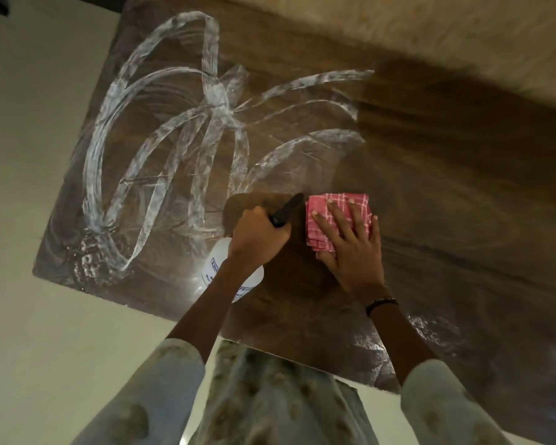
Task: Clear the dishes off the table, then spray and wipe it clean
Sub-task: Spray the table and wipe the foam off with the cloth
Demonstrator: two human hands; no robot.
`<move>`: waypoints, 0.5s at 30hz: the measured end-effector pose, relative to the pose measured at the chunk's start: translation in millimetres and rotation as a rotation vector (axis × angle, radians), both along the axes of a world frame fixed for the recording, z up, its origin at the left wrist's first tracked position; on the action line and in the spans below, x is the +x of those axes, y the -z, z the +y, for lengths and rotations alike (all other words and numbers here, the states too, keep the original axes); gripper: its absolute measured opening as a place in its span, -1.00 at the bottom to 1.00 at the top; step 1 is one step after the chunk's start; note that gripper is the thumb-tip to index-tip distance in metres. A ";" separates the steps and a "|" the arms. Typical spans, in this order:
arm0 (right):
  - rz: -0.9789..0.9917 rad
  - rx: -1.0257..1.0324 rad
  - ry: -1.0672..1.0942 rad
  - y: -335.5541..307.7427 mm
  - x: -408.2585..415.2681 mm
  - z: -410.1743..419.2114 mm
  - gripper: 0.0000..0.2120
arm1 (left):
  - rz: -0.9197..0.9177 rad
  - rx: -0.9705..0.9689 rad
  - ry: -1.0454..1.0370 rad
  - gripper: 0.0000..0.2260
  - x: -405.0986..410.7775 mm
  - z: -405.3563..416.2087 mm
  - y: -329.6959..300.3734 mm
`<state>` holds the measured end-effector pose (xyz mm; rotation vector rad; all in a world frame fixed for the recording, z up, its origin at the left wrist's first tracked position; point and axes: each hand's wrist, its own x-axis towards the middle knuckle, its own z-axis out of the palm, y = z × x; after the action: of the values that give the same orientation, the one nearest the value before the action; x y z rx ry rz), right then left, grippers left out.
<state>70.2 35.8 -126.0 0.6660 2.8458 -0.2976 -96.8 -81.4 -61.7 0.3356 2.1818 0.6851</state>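
Pink cloth [337,220] under right hand [350,248], left hand [259,237] gripping spray bottle [228,271]

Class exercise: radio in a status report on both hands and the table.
Left hand grips spray bottle. Right hand flat on pink cloth. Table dish-free, streaked wet.

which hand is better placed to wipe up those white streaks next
The right hand. It already lies flat on the folded pink cloth on the table, just right of the white streaks. The left hand is occupied, its grip closed around the spray bottle.
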 end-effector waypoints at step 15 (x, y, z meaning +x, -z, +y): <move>0.013 -0.026 0.117 2.5 -95.7 67.4 -0.34 | 0.037 0.013 -0.084 -0.86 -21.0 9.7 2.4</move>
<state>-25.5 103.2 -128.5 0.8295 2.8154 -0.3572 -117.7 -71.7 -64.1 0.2670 2.2373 0.7454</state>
